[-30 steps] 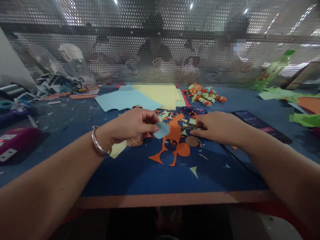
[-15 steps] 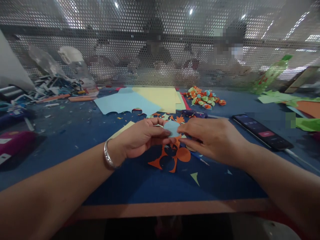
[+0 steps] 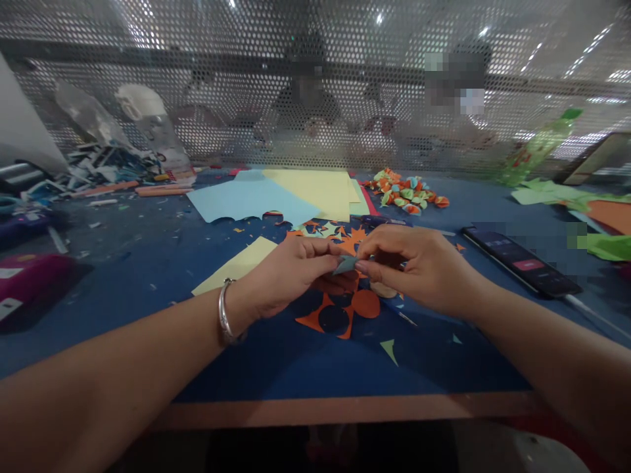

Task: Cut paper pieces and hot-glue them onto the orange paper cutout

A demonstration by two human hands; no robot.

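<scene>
A small light-blue paper piece (image 3: 345, 265), bent over on itself, is pinched between both hands above the middle of the table. My left hand (image 3: 300, 272), with a silver bangle at its wrist, grips the paper's left side between thumb and fingers. On the right side, the thumb and forefinger of my right hand (image 3: 414, 266) are closed on its edge. Beneath the hands lie orange paper offcuts (image 3: 315, 320) with round holes and an orange paper circle (image 3: 365, 304). A pale yellow sheet (image 3: 236, 266) rests partly behind my left hand.
Large blue (image 3: 246, 197) and yellow sheets (image 3: 315, 187) lie farther back. Beside them is a pile of small folded paper pieces (image 3: 411, 194). A phone (image 3: 522, 263) with a cable sits at right, a green bottle (image 3: 539, 148) behind it. A clear bottle (image 3: 158, 135) stands back left.
The blue paper, flat and facing me before, is now bent over and looks smaller and darker. My right fingers have curled in on its edge. The view has shifted slightly.
</scene>
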